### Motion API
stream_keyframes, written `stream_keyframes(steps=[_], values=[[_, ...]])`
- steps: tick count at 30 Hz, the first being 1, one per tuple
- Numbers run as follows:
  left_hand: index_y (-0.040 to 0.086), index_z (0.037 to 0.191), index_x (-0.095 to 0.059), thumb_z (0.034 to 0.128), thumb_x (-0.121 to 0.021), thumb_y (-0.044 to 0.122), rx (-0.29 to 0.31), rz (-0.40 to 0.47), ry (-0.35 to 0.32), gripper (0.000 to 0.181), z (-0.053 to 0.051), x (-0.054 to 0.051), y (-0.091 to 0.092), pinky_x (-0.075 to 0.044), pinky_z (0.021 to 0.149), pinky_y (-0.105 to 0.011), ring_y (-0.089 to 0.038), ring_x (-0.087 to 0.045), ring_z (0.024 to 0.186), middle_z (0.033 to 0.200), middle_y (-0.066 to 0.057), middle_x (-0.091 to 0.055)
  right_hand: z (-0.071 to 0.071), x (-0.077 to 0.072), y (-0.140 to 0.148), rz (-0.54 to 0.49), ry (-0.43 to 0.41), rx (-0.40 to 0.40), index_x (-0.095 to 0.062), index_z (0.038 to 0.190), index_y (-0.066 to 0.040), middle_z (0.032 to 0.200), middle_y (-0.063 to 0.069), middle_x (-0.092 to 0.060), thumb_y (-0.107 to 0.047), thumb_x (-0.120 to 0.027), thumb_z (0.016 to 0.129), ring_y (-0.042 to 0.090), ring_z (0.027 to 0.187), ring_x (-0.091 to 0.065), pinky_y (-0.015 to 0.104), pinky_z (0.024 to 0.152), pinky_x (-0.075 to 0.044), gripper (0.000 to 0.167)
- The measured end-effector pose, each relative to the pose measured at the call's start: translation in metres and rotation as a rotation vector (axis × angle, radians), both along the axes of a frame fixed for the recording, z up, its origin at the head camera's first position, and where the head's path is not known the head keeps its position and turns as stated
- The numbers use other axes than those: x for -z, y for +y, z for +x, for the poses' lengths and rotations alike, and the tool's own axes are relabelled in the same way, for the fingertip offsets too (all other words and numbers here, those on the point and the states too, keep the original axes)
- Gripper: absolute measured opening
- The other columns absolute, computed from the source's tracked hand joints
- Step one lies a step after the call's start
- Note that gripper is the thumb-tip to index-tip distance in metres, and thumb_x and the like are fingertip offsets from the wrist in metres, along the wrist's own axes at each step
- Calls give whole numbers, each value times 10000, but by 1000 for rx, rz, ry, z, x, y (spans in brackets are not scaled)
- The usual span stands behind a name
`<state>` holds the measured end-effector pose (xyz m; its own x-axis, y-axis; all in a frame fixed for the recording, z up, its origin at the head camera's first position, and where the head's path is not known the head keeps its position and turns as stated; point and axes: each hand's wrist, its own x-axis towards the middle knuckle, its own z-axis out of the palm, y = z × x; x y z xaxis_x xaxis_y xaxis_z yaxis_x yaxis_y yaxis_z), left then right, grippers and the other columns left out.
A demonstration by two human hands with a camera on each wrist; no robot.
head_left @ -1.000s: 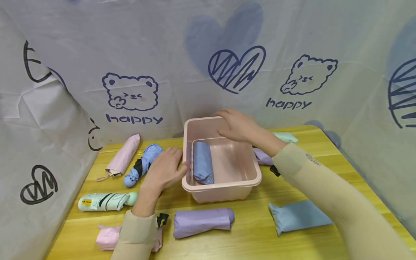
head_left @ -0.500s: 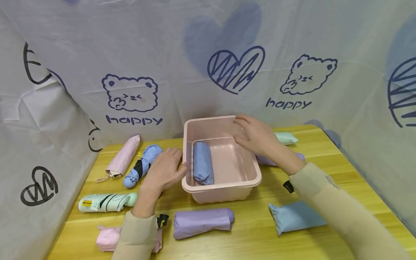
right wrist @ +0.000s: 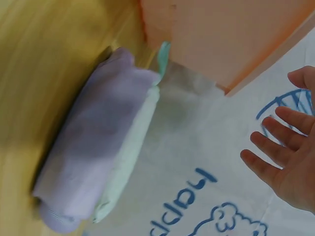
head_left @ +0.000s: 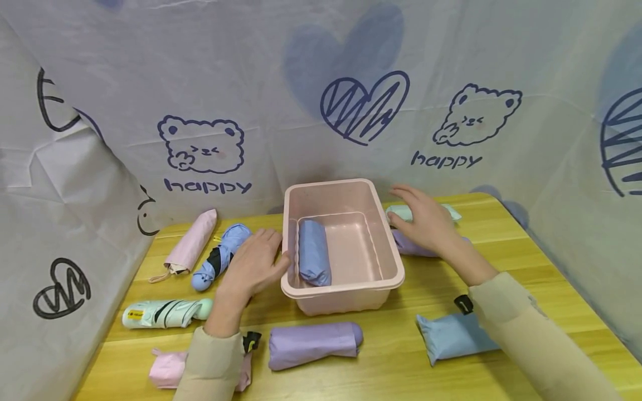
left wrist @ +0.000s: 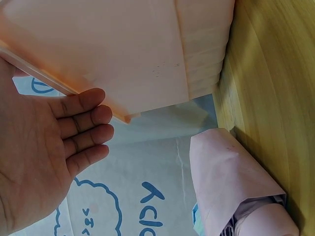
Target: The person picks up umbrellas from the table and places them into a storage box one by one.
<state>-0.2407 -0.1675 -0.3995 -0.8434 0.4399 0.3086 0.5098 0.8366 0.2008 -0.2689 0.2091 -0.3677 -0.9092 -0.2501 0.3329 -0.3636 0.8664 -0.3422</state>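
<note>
A pink plastic bin stands mid-table with a blue folded umbrella lying inside along its left wall. My left hand touches the bin's left rim, its thumb at the edge and its fingers loosely extended. In the left wrist view, a pink folded umbrella lies on the table below that hand. To the right of the bin, my right hand is apart from it, fingers spread and holding nothing. Below the right hand are a purple folded umbrella and a mint one, side by side.
Further umbrellas lie on the wooden table: pink, blue and mint at left, pink and purple in front, light blue at right. A printed cloth hangs behind.
My right hand has come away from the bin's back rim and moved right, over the purple and mint umbrellas. The left hand and the bin stay in place.
</note>
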Motion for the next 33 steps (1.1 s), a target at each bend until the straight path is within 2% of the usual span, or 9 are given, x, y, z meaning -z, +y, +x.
stream_keyframes(steps=[6,13,22,29,33], values=[[39,1117,-638,941,-459,342,-4,2,-4,394,1,1,0,-482,980,-472,-315,-576,1068,1104,-104,-652,6,10,17,8,-32,-16,-526,1477,-11,1543,200,-481,-292,-646,980,423,1427,-438,592,1164,-352,583],[39,1118,-635,944,-458,341,-14,0,-17,391,2,1,-1,-476,991,-469,-312,-573,1074,1113,-103,-650,7,27,36,109,-113,-62,-503,1492,-1,1528,235,-487,-289,-651,981,452,1399,-464,618,1129,-387,605],[42,1114,-637,943,-462,340,-17,0,-10,385,3,1,-2,-476,992,-467,-308,-575,1076,1107,-99,-650,0,49,50,218,-209,-107,-476,1493,38,1504,308,-479,-280,-734,929,507,1371,-474,637,1129,-376,697],[45,1091,-630,936,-459,334,-9,-8,6,370,2,1,-1,-477,964,-452,-298,-569,1043,1064,-88,-636,-4,54,57,328,-309,-151,-513,1448,75,1458,347,-495,-251,-775,883,532,1336,-488,641,1110,-392,703],[52,1058,-623,930,-460,327,-2,-9,20,345,2,1,0,-480,954,-455,-298,-570,1030,1036,-84,-626,-9,57,61,353,-375,-153,-484,1469,74,1473,348,-485,-251,-780,881,531,1349,-478,638,1117,-385,734]])
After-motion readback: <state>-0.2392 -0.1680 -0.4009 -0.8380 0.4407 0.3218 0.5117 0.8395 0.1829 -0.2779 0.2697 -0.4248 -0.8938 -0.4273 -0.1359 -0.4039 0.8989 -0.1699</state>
